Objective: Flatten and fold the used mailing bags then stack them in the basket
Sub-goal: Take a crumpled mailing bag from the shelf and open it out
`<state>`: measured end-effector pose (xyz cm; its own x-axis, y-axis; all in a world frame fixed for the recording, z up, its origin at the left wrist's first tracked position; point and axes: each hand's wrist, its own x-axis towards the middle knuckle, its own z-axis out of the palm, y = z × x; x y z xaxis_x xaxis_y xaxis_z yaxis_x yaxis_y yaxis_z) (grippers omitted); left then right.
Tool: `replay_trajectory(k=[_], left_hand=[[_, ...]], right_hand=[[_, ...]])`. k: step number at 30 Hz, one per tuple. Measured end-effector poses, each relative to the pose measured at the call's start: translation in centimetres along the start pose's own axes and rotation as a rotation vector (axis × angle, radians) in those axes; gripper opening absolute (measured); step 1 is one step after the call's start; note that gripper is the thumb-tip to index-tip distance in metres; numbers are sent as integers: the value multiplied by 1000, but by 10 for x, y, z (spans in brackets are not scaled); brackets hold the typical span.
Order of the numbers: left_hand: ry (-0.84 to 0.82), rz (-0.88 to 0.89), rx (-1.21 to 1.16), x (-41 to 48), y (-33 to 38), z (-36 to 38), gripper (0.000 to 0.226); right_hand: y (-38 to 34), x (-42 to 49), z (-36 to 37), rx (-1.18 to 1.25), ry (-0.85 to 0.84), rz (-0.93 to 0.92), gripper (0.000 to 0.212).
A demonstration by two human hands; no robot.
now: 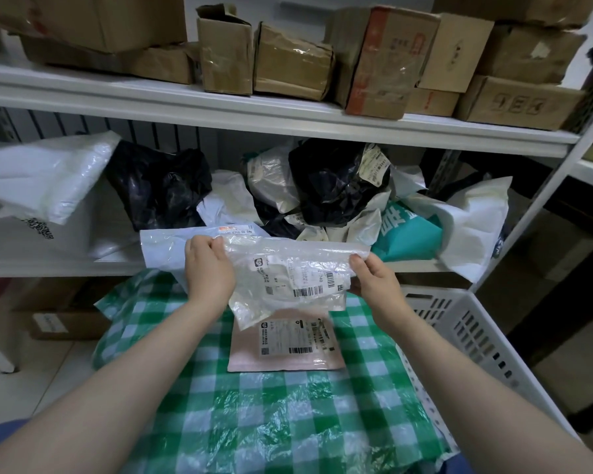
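I hold a crinkled translucent white mailing bag point(288, 278) with barcode labels in the air above the green-checked cloth point(254, 405). My left hand point(209, 265) pinches its upper left edge, and my right hand point(374, 275) pinches its right edge. Below it, a flat pink mailing bag point(254, 354) with a shipping label lies on the cloth. A white slotted basket point(466, 336) stands to the right of the cloth. Crumpled black, white and teal bags point(336, 186) are heaped on the middle shelf behind.
A white metal shelf unit point(254, 111) fills the background, with worn cardboard boxes point(384, 59) on the upper shelf. Another white bag point(165, 248) lies at the shelf's front edge behind my left hand. Boxes sit on the floor at lower left.
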<state>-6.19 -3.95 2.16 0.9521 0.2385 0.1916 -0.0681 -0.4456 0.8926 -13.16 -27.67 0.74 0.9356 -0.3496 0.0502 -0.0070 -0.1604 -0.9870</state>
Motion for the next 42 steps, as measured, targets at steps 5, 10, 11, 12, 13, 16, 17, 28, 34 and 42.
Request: replay_trajectory(k=[5, 10, 11, 12, 13, 16, 17, 28, 34, 42], left_hand=[[9, 90, 56, 2, -3, -2, 21], [-98, 167, 36, 2, -5, -5, 22], [-123, 195, 56, 2, -5, -5, 22], [-146, 218, 76, 1, -3, -5, 23], [-166, 236, 98, 0, 0, -5, 24], [-217, 319, 199, -2, 11, 0, 26], [-235, 357, 233, -3, 16, 2, 25], [-385, 309, 126, -12, 24, 0, 32], [-336, 285, 103, -8, 3, -3, 40], [-277, 249, 123, -1, 3, -12, 37]], right_hand=[[5, 1, 0, -76, 45, 5, 50], [6, 1, -9, -246, -13, 96, 46], [2, 2, -11, -249, 14, 89, 58], [-2, 3, -11, -261, 49, 54, 62], [-9, 4, -9, -270, 47, 19, 60], [-34, 3, 5, -453, -129, -35, 43], [-42, 2, 11, -549, -168, -48, 39], [-62, 3, 45, -418, -33, -244, 36], [-52, 4, 37, -297, 158, -168, 36], [-37, 0, 13, -185, 236, -111, 37]])
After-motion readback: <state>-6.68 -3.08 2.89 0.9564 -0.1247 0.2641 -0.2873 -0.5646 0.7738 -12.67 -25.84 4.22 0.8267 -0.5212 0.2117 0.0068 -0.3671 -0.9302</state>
